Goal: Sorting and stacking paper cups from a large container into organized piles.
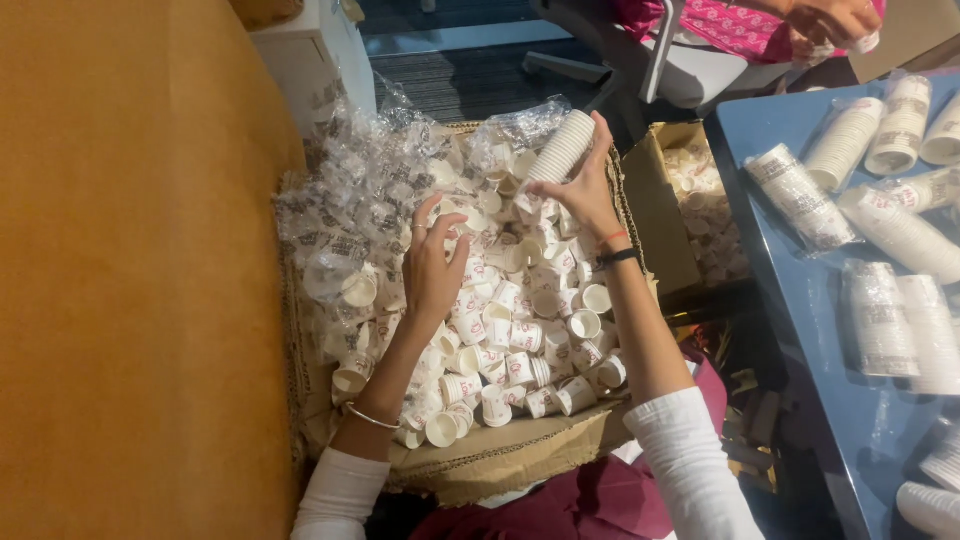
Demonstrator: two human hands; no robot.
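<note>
A cardboard box (500,455) in front of me is filled with several loose small white paper cups (520,340) and crumpled clear plastic wrappers (350,190). My right hand (580,195) holds a nested stack of white cups (562,148) tilted up over the far side of the box. My left hand (432,262) hovers over the loose cups near the middle, fingers curled, thumb and fingers pinching at something small; whether it grips a cup is unclear.
A tall brown panel (130,270) stands at the left. A blue table (830,390) at right carries several wrapped cup stacks (800,195). A second open carton (680,190) sits beside the box. Another person in pink (740,25) sits at the far top.
</note>
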